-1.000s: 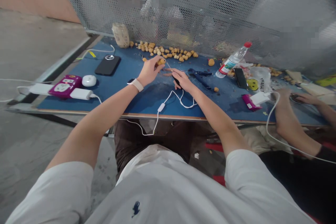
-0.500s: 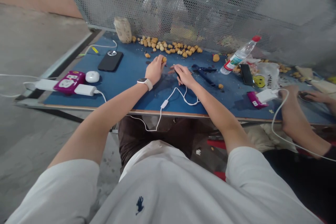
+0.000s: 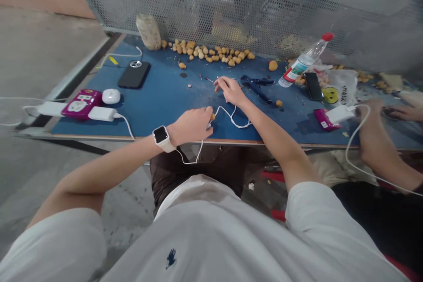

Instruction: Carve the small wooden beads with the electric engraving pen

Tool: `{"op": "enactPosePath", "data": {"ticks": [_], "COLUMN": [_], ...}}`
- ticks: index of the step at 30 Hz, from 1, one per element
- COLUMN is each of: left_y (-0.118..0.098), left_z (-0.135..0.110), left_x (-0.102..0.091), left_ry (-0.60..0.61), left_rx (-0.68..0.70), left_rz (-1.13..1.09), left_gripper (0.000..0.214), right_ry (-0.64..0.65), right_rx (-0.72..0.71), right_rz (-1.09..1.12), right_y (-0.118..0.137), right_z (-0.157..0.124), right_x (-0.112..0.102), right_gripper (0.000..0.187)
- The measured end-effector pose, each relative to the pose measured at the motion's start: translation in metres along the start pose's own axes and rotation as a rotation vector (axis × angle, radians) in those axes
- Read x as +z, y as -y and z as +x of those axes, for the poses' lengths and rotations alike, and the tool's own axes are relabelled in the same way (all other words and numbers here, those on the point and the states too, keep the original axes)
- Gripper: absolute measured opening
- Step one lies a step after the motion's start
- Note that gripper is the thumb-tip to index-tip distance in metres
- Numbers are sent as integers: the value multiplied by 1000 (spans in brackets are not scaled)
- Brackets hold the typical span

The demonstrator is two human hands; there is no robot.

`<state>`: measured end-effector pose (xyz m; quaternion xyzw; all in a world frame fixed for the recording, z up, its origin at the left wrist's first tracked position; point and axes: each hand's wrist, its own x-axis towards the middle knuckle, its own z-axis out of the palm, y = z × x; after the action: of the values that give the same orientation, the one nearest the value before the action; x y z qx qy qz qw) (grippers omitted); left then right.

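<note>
While the left hand (image 3: pixel 193 124) is closed around a yellow-brown ball (image 3: pixel 212 116), mostly hidden by its fingers above the near edge of the table (image 3: pixel 148 108), the right hand (image 3: pixel 230 89) curls nearby, its grip impossible to tell; beyond lie more balls (image 3: pixel 216 55), a bottle (image 3: pixel 296 69) with an unreadable label, a bag (image 3: pixel 346 83) reading "THANK", and a jar (image 3: pixel 148 31) of blurred, pale contents

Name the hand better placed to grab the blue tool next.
Likely the right hand: it is nearer the blue tool. The left hand is farther off, near the table edge, apparently holding an orange piece.
</note>
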<state>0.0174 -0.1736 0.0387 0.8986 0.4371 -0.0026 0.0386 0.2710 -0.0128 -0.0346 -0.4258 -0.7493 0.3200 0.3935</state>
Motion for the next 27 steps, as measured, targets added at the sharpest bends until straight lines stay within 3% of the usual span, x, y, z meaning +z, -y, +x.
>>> {"op": "enactPosePath", "data": {"ticks": [2, 5, 9, 14, 18, 20, 23, 27], "left_y": [-16, -23, -15, 5, 25, 31, 34, 31], "left_z": [-12, -15, -12, -7, -6, -7, -4, 3], "left_x": [-1, 1, 8, 14, 17, 16, 10, 4], "left_ry": [74, 33, -80, -103, -216, -222, -126, -16], "left_rx": [68, 196, 239, 269, 98, -73, -275, -288], "left_rz": [95, 286, 416, 359, 182, 74, -27, -23], "left_gripper": [28, 39, 46, 33, 6, 13, 25, 31], "right_ry": [1, 15, 21, 26, 33, 47, 62, 74], "right_rx": [2, 8, 5, 0, 4, -7, -36, -71], "right_rz": [-10, -1, 7, 18, 16, 4, -28, -69], "right_y": [1, 2, 4, 5, 5, 7, 13, 21], "right_z": [0, 0, -1, -1, 0, 0, -1, -4], "right_x": [0, -1, -2, 0, -1, -2, -3, -5], "right_gripper": [100, 99, 96, 100, 103, 103, 104, 104]}}
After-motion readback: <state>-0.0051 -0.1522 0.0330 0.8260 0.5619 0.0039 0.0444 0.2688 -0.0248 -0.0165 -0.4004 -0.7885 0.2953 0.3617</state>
